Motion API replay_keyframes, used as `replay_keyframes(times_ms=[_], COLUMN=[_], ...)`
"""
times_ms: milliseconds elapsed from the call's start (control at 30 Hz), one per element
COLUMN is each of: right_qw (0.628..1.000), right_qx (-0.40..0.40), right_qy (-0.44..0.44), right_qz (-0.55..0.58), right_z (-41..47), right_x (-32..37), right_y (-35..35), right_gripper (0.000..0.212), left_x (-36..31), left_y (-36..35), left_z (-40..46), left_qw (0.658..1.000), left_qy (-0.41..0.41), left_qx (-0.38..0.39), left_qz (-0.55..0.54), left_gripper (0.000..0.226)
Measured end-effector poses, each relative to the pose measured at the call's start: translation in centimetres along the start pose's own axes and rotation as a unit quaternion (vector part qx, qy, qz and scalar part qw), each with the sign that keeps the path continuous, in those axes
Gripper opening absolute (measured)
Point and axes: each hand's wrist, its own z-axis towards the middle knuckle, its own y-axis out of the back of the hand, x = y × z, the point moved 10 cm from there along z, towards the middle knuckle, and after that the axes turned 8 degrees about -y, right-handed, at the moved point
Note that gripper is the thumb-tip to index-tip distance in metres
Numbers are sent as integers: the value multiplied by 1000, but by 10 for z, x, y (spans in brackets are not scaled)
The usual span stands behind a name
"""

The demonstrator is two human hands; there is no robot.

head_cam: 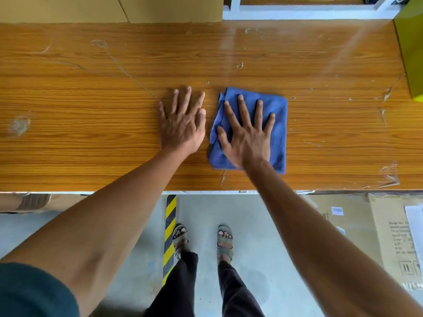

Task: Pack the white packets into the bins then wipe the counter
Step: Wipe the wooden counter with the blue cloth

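Head view: a wood-grain counter is seen from above, running across the whole frame, both arms stretched out over it.
Right hand: laid flat on a blue cloth, palm down, fingers straight and fanned wide; nothing is gripped, the cloth is simply pressed to the counter.
Blue cloth: folded to a rough square, lying just right of centre, its near edge close to the front of the counter; its left edge is slightly rumpled.
Left hand: spread flat on bare wood just beside the cloth, not touching it; fingers straight and close together, nothing held.
Counter surface: scuffed, marked with pale streaks and bits of clear tape residue, thickest toward the right end.
White packets: none can be seen on the counter.
Far edge: tan cardboard boxes are lined up at top left, a white frame at top right.
Right edge: a yellow-green box is caught partly in frame.
Below the counter: a grey floor, a yellow-and-black striped strip, two sandalled feet and dark trousers are seen.
Lower right: a printed cardboard carton is lying flat on the floor.
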Motion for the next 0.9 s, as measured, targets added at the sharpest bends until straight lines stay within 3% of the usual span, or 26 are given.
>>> replay_keyframes(times_ms=[167, 300, 467, 667, 900], right_qw=[999, 999, 999, 998, 1000], right_qx=[21, 6, -9, 14, 20], right_qy=[46, 42, -31, 52, 6], right_qz=[0, 7, 5, -9, 3], right_z=[-76, -37, 9, -73, 75], right_x=[10, 7, -7, 9, 1], right_y=[-10, -5, -1, -9, 4], right_gripper=[73, 72, 72, 72, 72], left_x=[1, 2, 1, 1, 2], left_y=[-1, -2, -2, -2, -5], left_z=[1, 3, 0, 0, 1], left_qw=[1000, 1000, 1000, 1000, 1000], left_qy=[2, -1, -4, -2, -8], left_qx=[3, 3, 3, -4, -11], left_qz=[2, -1, -4, -15, -17], left_gripper=[58, 58, 59, 59, 56])
